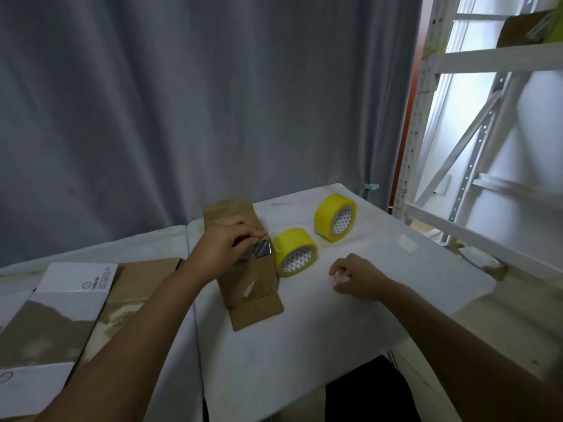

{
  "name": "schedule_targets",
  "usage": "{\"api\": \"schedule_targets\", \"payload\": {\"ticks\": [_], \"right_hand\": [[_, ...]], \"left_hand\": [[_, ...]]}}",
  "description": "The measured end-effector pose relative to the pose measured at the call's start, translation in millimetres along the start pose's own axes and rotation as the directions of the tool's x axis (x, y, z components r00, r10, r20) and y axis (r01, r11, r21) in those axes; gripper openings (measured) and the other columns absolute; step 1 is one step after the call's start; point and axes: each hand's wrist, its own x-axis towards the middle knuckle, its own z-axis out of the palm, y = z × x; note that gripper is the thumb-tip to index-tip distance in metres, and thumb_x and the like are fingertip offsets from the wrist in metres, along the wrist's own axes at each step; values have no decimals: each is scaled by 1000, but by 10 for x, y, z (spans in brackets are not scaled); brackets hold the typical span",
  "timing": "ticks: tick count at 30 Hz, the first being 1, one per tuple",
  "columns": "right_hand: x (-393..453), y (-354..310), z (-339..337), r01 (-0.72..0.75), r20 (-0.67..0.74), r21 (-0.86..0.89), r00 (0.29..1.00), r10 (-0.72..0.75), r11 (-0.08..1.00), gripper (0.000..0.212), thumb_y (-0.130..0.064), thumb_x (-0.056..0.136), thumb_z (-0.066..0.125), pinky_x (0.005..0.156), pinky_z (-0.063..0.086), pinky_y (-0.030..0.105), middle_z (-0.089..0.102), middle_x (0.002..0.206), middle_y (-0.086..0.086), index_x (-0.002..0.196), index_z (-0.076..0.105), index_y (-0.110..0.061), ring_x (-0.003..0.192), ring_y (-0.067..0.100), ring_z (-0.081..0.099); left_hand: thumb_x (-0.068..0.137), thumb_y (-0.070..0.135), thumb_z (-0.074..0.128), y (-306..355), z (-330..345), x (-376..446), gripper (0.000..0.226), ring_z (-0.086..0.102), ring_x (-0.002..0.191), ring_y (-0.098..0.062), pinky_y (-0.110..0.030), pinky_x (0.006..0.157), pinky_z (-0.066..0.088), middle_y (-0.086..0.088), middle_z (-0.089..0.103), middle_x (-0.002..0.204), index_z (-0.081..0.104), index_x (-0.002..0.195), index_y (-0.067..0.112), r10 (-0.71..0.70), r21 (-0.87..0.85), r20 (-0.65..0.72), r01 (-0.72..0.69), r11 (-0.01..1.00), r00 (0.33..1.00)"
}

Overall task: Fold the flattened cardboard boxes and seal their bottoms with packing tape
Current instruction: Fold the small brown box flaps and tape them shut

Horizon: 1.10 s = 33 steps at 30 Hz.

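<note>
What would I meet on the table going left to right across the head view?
Flattened cardboard boxes → left hand gripping clear tape on the small brown box → nearer yellow tape roll → farther yellow tape roll, with the right hand in front.

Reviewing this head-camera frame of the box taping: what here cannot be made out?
- Head view: the left hand covers the middle of the small cardboard box, so the flap seam is hidden.
- What the right hand holds, if anything: its curled fingers hide it.
- Print on the flattened boxes: too small and blurred; the left and bottom edges cut them off.
- Whether the shiny strip joins the near tape roll: unclear.
</note>
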Motion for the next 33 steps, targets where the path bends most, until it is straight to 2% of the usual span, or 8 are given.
{"api": "schedule_targets", "payload": {"ticks": [3, 6, 8, 11, 14, 20, 27, 33], "right_hand": [[-119, -60, -17, 18, -145, 383, 989, 41, 924, 26, -26, 93, 61, 73, 41, 19, 65, 98, 7, 108, 69, -6, 87, 15, 59], [-187, -183, -50, -51, -3, 957, 983, 184, 286, 27, -11, 98, 52, 57, 53, 19, 65, 88, 15, 114, 61, 8, 68, 15, 65], [-210, -237, -85, -96, 104, 994, 972, 209, -50, 23, -5, 98, 50, 55, 56, 20, 64, 91, 17, 116, 58, 6, 66, 16, 69], [-220, -292, -134, -141, 191, 955, 965, 179, -260, 22, -7, 98, 49, 55, 57, 22, 66, 95, 17, 114, 60, 4, 71, 21, 69], [-218, -346, -126, -150, 195, 938, 974, 119, -313, 23, -4, 95, 53, 64, 60, 26, 67, 102, 19, 114, 61, 7, 78, 23, 70], [-233, -411, -87, -75, 88, 976, 995, 55, -204, 34, 10, 93, 47, 84, 56, 30, 60, 122, 26, 127, 51, 10, 98, 26, 64], [-281, -549, -120, -100, 102, 992, 995, 14, -73, 17, -14, 99, 50, 67, 57, 21, 56, 76, 18, 104, 60, -2, 69, 12, 65], [-121, -771, -104, -184, 176, 957, 983, -54, -223, 42, -29, 96, 54, 103, 43, 36, 57, 133, 15, 135, 50, -12, 121, 26, 56]], "left_hand": [[92, 15, 64, 21, -26, 9, 20, 55, 96, -6, -9, 81, 37, 8, 64, 108, 74, 109, 18, -13, -8, 15, 13, 1000, 1000], [92, 15, 64, 31, -33, 14, 20, 56, 96, -7, -12, 82, 40, 8, 64, 108, 74, 109, 18, -21, -14, 18, 21, 1000, 1000], [92, 16, 65, 29, -33, 17, 20, 56, 96, -7, -12, 81, 40, 8, 64, 108, 74, 109, 18, -22, -12, 19, 23, 1000, 1000], [92, 16, 64, 25, -34, 29, 20, 56, 96, -8, -13, 82, 41, 11, 63, 107, 74, 109, 18, -24, -14, 18, 24, 1000, 1000], [92, 16, 64, 23, -36, 24, 19, 57, 96, -8, -21, 84, 47, 9, 64, 108, 74, 109, 18, -14, -17, 20, 14, 1000, 1000], [92, 16, 64, 32, -34, -3, 19, 55, 96, -6, -11, 82, 39, 11, 63, 107, 74, 109, 19, -20, -12, 24, 20, 1000, 1000], [94, 16, 62, 27, -47, 23, 18, 55, 99, -13, -26, 85, 44, 4, 63, 111, 71, 109, 19, -5, 24, 55, 3, 1000, 998], [90, 11, 66, -3, -56, 61, 16, 59, 100, -16, -32, 89, 48, 3, 65, 109, 72, 104, 15, 51, 0, 53, -51, 999, 997]]}}
